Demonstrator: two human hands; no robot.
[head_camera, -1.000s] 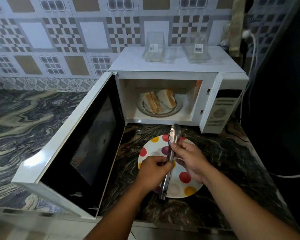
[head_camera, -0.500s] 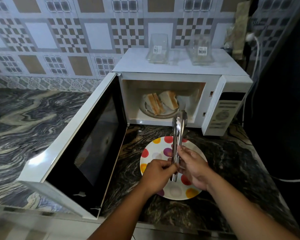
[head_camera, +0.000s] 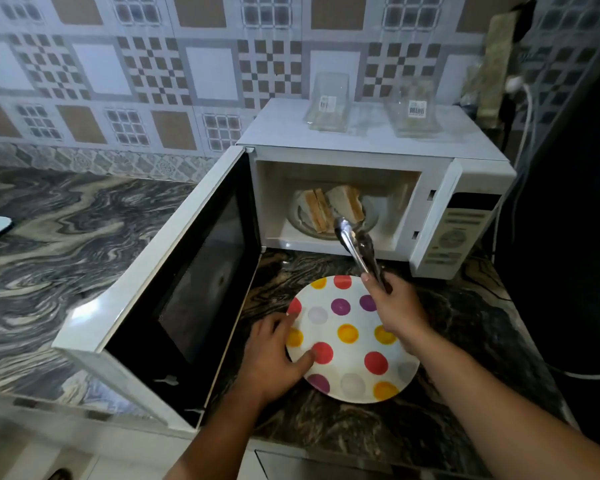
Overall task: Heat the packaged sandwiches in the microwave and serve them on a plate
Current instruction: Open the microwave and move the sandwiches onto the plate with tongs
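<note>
The white microwave stands open, its door swung out to the left. Inside, two sandwich halves lie on the glass turntable. My right hand grips metal tongs whose tips reach into the microwave opening, just in front of the right sandwich half. A white plate with coloured dots lies on the counter in front of the microwave. My left hand rests on the plate's left rim, thumb on top of it.
Two clear plastic sandwich packs stand on top of the microwave. The open door blocks the counter to the left of the plate. A white cable hangs at the right beside a dark surface. Marbled countertop stretches left.
My left hand has let go of the tongs and dropped onto the plate's left rim. My right hand alone has carried the tongs forward, tips now in the microwave opening.
</note>
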